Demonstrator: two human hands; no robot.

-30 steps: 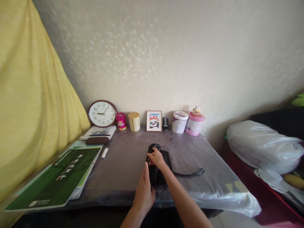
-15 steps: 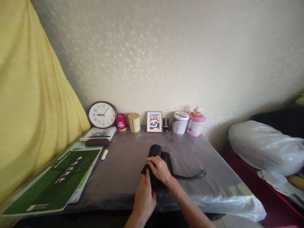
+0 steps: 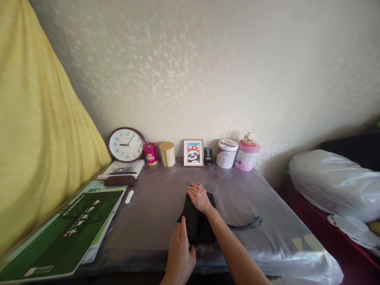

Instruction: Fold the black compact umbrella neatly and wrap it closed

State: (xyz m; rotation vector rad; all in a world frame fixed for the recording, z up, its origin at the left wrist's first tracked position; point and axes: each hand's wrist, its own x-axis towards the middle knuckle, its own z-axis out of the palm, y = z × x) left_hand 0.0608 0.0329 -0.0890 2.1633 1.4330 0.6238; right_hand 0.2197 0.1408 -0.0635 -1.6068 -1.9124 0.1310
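A black folded cloth (image 3: 194,221) lies near the front middle of the table, a long black strap (image 3: 246,225) trailing from it to the right. My right hand (image 3: 199,196) rests flat across its far end, fingers together and stretched out to the left. At the cloth's near left edge is my left hand (image 3: 179,247), its fingers straight and its thumb apart, touching the fabric. My right forearm covers part of the cloth's right side.
Books with a green cover (image 3: 68,233), a brown case (image 3: 119,181) and a small white object (image 3: 129,196) lie left. Along the wall stand a clock (image 3: 126,152), a pink can (image 3: 151,155), a yellow-lidded can (image 3: 168,155), a picture frame (image 3: 193,164) and two tubs (image 3: 227,158).
My right hand has shifted to the far end of the cloth and flattened from a pinch. The cloth's raised far roll now lies lower under it. My left hand stays at the left edge.
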